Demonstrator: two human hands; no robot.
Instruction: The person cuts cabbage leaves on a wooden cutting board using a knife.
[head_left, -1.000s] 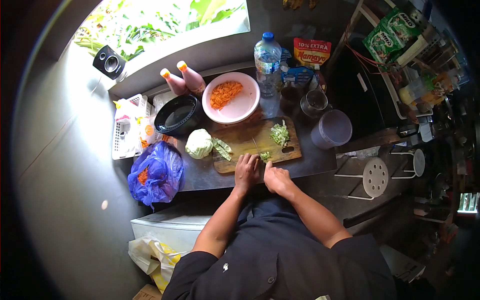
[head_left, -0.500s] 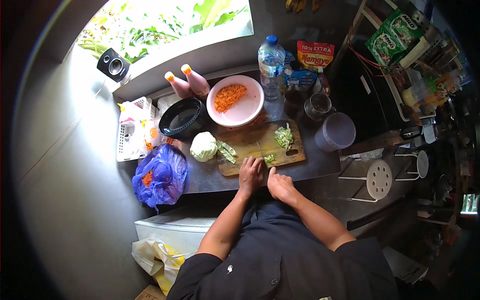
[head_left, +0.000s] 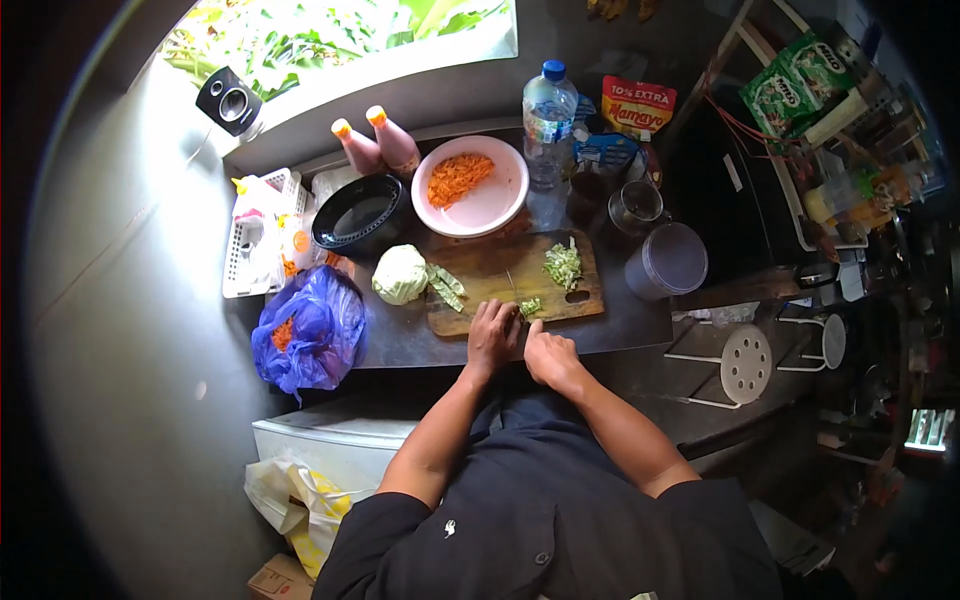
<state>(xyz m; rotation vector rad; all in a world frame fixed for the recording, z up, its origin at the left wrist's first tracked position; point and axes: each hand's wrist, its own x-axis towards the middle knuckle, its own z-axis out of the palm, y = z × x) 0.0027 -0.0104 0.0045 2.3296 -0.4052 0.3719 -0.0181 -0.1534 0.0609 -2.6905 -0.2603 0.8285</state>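
Note:
On the wooden chopping board (head_left: 480,270), my left hand (head_left: 492,335) has its fingers bent down over cabbage at the near edge, mostly hidden under them. Just to its right, my right hand (head_left: 552,358) is closed round a knife, its index finger stretched forward. Only a thin line of the knife blade (head_left: 511,283) shows beyond my left fingers; the handle is hidden. Freshly cut cabbage bits (head_left: 530,307) lie by the fingertips. A pile of shredded cabbage (head_left: 562,264) sits near the board's handle hole. At the left end are cabbage strips (head_left: 446,290) and a cabbage head (head_left: 400,275).
Behind the board stand a pink basin (head_left: 505,205) with shredded carrot (head_left: 460,180), a black bowl (head_left: 360,222), two sauce bottles (head_left: 393,145) and a water bottle (head_left: 547,130). A lidded tub (head_left: 667,262) and glass mug (head_left: 636,208) are right; a blue plastic bag (head_left: 310,335) is left.
The whole view has shifted slightly, so the table sits a little higher in it. Both hands stay close together at the board's near edge, with hardly any movement against the board.

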